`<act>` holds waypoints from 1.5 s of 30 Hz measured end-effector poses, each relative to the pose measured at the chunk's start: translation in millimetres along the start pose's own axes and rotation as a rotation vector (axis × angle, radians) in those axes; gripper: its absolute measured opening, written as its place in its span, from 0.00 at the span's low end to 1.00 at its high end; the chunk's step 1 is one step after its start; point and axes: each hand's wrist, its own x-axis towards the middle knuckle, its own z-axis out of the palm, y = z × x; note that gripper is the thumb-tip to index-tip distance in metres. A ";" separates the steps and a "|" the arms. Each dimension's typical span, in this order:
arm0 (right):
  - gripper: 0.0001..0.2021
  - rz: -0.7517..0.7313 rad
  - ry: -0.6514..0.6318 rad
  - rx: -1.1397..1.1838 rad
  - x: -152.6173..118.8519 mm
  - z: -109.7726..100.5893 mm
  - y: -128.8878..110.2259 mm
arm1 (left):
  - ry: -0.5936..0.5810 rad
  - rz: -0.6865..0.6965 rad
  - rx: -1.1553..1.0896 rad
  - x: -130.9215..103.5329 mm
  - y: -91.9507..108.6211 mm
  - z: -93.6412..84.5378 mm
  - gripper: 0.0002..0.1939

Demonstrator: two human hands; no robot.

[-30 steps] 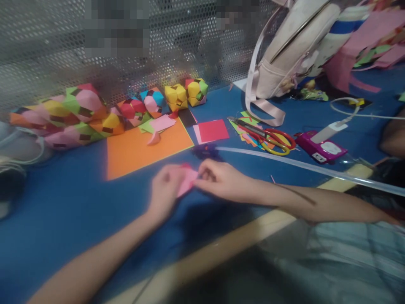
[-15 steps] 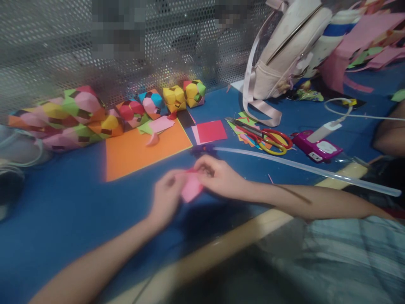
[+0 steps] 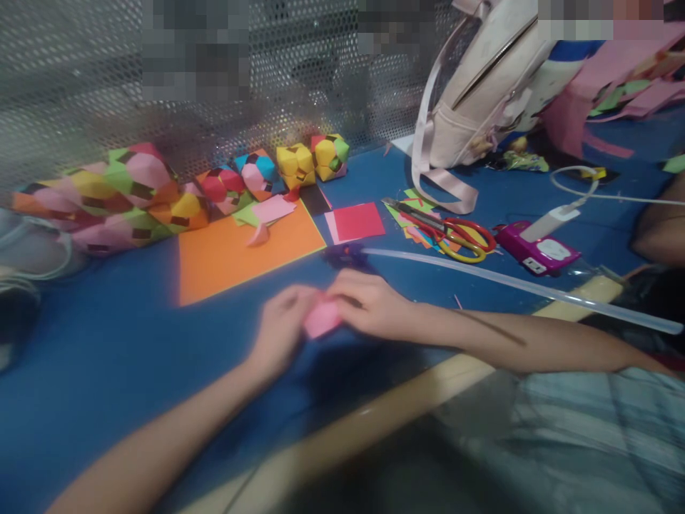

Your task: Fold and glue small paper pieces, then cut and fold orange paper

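Between my two hands is a small piece of folded pink paper [image 3: 323,320], held just above the blue tabletop [image 3: 225,350]. My left hand [image 3: 282,320] pinches its left side, and my right hand [image 3: 369,303] grips its right side with curled fingers. The folds are blurred, so their exact shape is hard to make out. Just beyond my hands lies an orange sheet [image 3: 240,257] with paper scraps on its far edge. Red and pink paper squares [image 3: 358,221] rest to its right.
Several colourful folded paper balls [image 3: 257,175] line the mesh panel. Scissors [image 3: 460,239] lie on paper pieces, near a purple power adapter [image 3: 540,246]. A glue stick [image 3: 524,289] reaches right from a dark glue gun. A pale backpack [image 3: 481,86] stands behind; another person's arm [image 3: 661,221] is at right.
The fingers of my right hand have come down and closed further over the paper. The pink piece is slightly tilted and shows less of its face. My left hand stays on it.
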 end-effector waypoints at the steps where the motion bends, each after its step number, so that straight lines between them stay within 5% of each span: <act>1: 0.08 0.006 0.007 0.018 0.2 -0.2 -0.6 | -0.003 0.004 0.012 -0.1 0.3 -0.1 0.09; 9: 0.06 0.478 0.025 0.419 8.6 -3.1 -9.5 | 0.014 0.097 0.164 -2.6 6.7 -1.6 0.08; 14: 0.07 0.528 -0.016 0.498 6.6 2.9 -8.7 | 0.035 0.122 0.185 -4.4 5.9 -1.4 0.09; 22: 0.09 0.345 0.012 0.340 4.2 5.3 -4.9 | -0.022 0.084 0.096 -2.0 -2.0 -2.8 0.07; 28: 0.11 -0.045 0.040 0.054 -0.8 5.5 3.0 | -0.039 0.044 0.045 -1.2 -0.2 -3.4 0.09; 31: 0.10 -0.105 0.035 -0.007 -2.1 4.9 3.0 | -0.037 0.042 0.044 -1.1 1.2 -2.4 0.10; 34: 0.09 -0.005 0.032 0.113 1.3 1.3 -0.7 | -0.022 0.046 0.064 -0.8 2.3 -2.2 0.10; 40: 0.06 0.482 -0.022 0.429 11.2 -4.1 -8.7 | -0.004 0.098 0.184 -2.6 8.0 -4.4 0.09; 45: 0.04 0.511 -0.024 0.391 10.9 -1.2 -10.9 | -0.024 0.137 0.223 -4.0 8.4 -4.3 0.09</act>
